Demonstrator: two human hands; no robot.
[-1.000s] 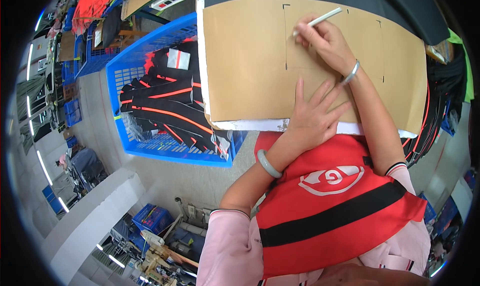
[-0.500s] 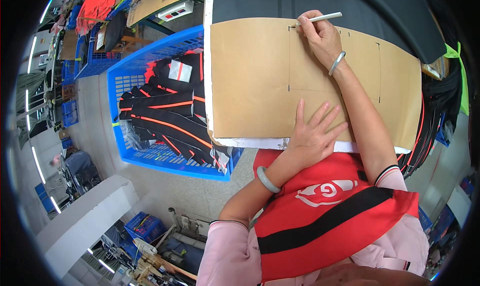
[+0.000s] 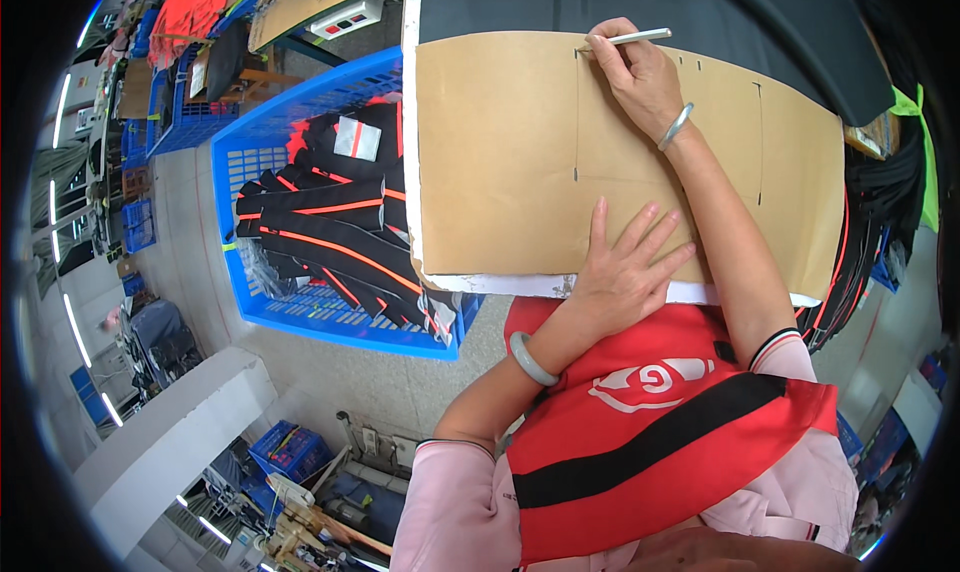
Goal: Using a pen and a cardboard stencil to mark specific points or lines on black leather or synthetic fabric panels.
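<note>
A sheet of brown paper (image 3: 490,162) lies on the table, with thin dark lines and heavier corner marks drawn on it. Near its far edge my right hand (image 3: 640,77) is closed round a slim white pen (image 3: 643,37). The pen's writing end is at the upper left corner mark, partly hidden by my fingers. My left hand (image 3: 632,267) rests flat on the paper's near edge, fingers spread, holding nothing.
Dark sheet material (image 3: 640,0) covers the table beyond the paper. To the left stands a blue plastic crate (image 3: 350,339) full of black fabric pieces (image 3: 330,212) with orange stripes. More black cloth (image 3: 880,192) hangs at the right edge.
My right hand and the pen have shifted very slightly around the upper left corner mark. My left hand stays in place on the paper.
</note>
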